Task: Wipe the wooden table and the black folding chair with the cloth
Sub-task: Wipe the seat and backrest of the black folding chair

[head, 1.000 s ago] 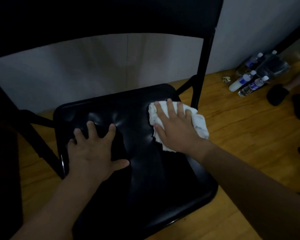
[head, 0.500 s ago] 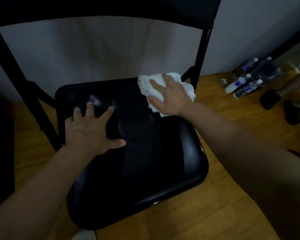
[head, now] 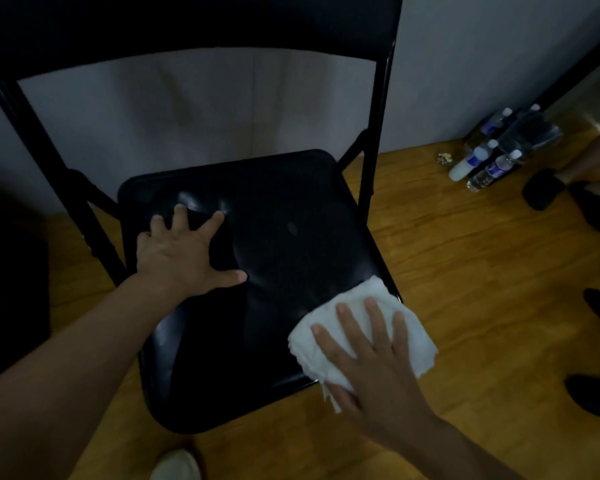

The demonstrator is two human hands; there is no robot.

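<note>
Since half a second ago the right hand has slid the white crumpled cloth from the far right corner of the seat to its near right edge, while the left hand has stayed where it was.

One brown wooden plank floor meets one grey wall. On the floor stands one black folding metal chair, its backrest across the top of the view and its glossy seat facing the camera.

Two bare hands rest on that seat. The left hand lies flat near the far left corner, fingers straight and spread wide apart, thumb pointing toward the seat's middle. The right hand presses flat on the cloth, its fingers straight and slightly apart, holding nothing in a grip. The single cloth overhangs the seat's near right edge.

Four dark slippers lie along the floor's right edge, two of them on someone's feet. One pale shoe shows at the bottom edge. By the wall, at least four clear plastic water bottles with white caps lie together.
</note>
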